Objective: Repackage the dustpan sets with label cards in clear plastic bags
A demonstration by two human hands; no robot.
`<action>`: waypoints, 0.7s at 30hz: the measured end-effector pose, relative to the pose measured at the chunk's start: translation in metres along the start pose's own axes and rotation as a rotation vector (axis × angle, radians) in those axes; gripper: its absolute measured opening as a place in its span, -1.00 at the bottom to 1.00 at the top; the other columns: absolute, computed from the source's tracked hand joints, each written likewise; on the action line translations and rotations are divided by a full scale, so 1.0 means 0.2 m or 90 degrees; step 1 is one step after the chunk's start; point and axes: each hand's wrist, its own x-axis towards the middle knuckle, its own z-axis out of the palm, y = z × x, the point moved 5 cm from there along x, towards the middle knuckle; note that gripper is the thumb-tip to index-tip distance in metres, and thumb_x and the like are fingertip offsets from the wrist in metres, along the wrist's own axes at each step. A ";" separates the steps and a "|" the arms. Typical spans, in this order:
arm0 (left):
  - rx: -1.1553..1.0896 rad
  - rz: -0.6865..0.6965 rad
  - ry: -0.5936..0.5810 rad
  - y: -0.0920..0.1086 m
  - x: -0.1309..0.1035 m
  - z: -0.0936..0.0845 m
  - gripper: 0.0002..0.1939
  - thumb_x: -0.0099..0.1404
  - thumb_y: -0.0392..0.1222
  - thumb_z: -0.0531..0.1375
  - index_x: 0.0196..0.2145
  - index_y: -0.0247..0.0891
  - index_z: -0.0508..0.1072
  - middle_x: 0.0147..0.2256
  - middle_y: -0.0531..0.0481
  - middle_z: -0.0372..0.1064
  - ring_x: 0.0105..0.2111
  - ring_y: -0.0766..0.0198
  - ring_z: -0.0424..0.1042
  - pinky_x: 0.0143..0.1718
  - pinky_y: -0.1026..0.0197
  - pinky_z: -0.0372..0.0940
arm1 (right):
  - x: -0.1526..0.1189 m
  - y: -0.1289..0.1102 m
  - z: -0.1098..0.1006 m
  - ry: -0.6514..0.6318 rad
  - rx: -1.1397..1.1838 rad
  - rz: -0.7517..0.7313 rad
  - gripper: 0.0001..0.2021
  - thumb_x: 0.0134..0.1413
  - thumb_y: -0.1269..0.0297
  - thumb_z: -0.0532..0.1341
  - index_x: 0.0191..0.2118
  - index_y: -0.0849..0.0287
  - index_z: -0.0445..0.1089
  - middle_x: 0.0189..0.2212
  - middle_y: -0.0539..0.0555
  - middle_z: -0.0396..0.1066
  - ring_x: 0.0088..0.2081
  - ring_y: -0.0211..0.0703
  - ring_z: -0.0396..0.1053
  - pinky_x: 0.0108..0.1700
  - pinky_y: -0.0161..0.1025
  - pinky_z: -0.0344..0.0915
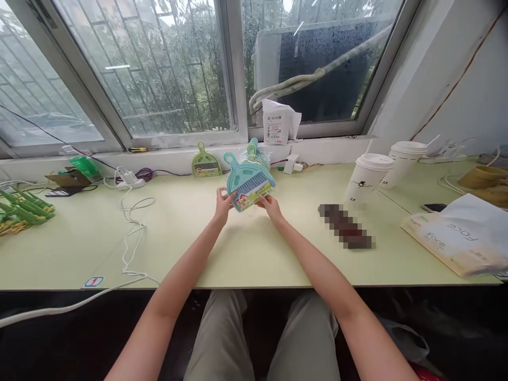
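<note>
Clearly, the teal dustpan (235,173) is the thing in hand: a rounded, fan-shaped pan with a looped handle (230,160) at its upper left, tilted so that its wide edge faces down and to the right. A small brush (252,183) with dark bristles lies across its front, and below the bristles runs a yellow-green label (254,196) with printed writing and a red-and-white picture at its left end. The left hand (223,204) grips the lower left edge, and the right hand (272,207) pinches the lower right edge between thumb and fingers. They hold it above the middle of the pale green table (178,238), in front of the window. Counting the rest, one green dustpan (206,161) stands against the sill to the left, and one bunch of dustpans (262,156) sits in clear wrapping just behind the held one, overlapped too closely to number. To the right are two lidded paper cups (367,177), each with one straw, and one tissue pack (462,238) near the table's edge. One white package (277,124) rests upright on the sill.
</note>
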 end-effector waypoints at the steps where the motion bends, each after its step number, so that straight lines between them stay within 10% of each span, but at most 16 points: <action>1: -0.007 -0.018 -0.038 -0.01 -0.01 0.01 -0.36 0.03 0.09 0.32 -0.02 -0.13 0.14 -0.28 0.01 0.47 -0.34 0.23 0.49 -0.32 0.19 0.38 | 0.00 0.01 -0.02 0.022 0.029 0.015 -0.69 -0.08 0.02 0.32 -0.35 0.16 0.36 -0.36 0.06 0.51 -0.26 -0.12 0.49 -0.04 -0.06 0.42; 6: 0.054 -0.100 -0.222 -0.09 -0.05 0.03 -0.37 0.08 0.30 0.21 -0.12 -0.31 0.41 -0.32 -0.13 0.48 -0.25 0.13 0.48 -0.15 0.05 0.39 | -0.04 0.01 -0.09 0.116 0.081 0.067 -0.76 -0.09 0.28 0.35 -0.28 0.17 0.32 -0.31 0.05 0.50 -0.24 -0.15 0.48 -0.06 -0.06 0.46; 16: -0.035 -0.141 0.082 -0.16 0.10 -0.22 -0.61 0.31 0.09 0.08 -0.28 -0.35 0.42 -0.25 -0.17 0.48 -0.41 0.30 0.48 -0.27 0.18 0.40 | -0.10 -0.07 -0.03 -0.016 0.036 0.101 -0.62 -0.21 0.25 0.46 -0.26 0.17 0.34 -0.39 0.02 0.53 -0.30 -0.13 0.52 -0.14 -0.03 0.52; 21: 0.145 0.007 0.120 -0.03 0.08 -0.28 -0.52 0.28 0.14 0.11 -0.01 -0.26 0.37 -0.02 -0.20 0.42 -0.09 0.15 0.45 -0.13 0.14 0.34 | -0.11 -0.09 -0.04 0.000 0.023 0.110 -0.62 -0.23 0.24 0.47 -0.27 0.17 0.35 -0.38 0.02 0.54 -0.28 -0.13 0.52 -0.11 -0.02 0.50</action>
